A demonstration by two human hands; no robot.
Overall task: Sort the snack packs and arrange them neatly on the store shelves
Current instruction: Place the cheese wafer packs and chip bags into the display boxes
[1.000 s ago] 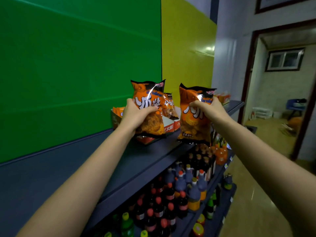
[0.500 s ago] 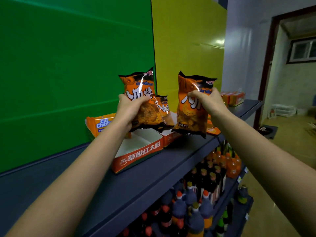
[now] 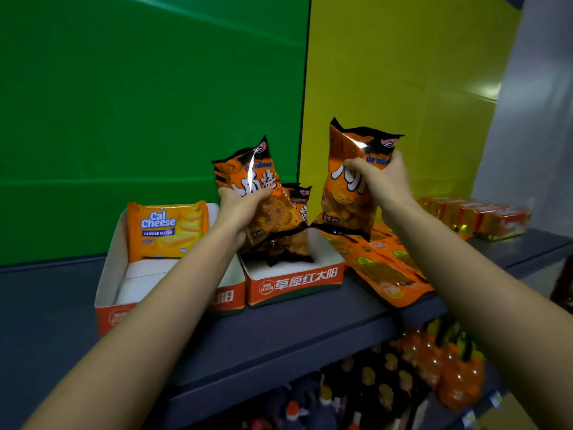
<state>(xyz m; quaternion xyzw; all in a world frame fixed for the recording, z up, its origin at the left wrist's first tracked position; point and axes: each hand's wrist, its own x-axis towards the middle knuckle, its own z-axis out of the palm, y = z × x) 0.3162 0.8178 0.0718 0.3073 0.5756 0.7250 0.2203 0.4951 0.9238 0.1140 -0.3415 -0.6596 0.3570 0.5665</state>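
My left hand [image 3: 238,207] grips an orange snack bag [image 3: 263,200] above the right display box [image 3: 294,280], and the bag's lower end reaches down into that box. Another bag of the same kind [image 3: 299,201] stands in the box behind it. My right hand [image 3: 383,181] holds a second orange snack bag [image 3: 347,193] upright in the air, just right of the box. In the left display box [image 3: 108,268] a Cal Cheese wafer pack [image 3: 167,229] leans against the back. Both boxes sit on the dark top shelf [image 3: 310,324].
Flat orange packets [image 3: 384,268] lie fanned on the shelf right of the boxes. A row of red-orange packs [image 3: 474,215] stands further right. Bottles [image 3: 446,370] fill the shelves below. A green and yellow wall rises directly behind the shelf.
The view has shifted so both display boxes now show in full. My left hand has lowered its bag toward the right box; my right hand still holds its bag up.
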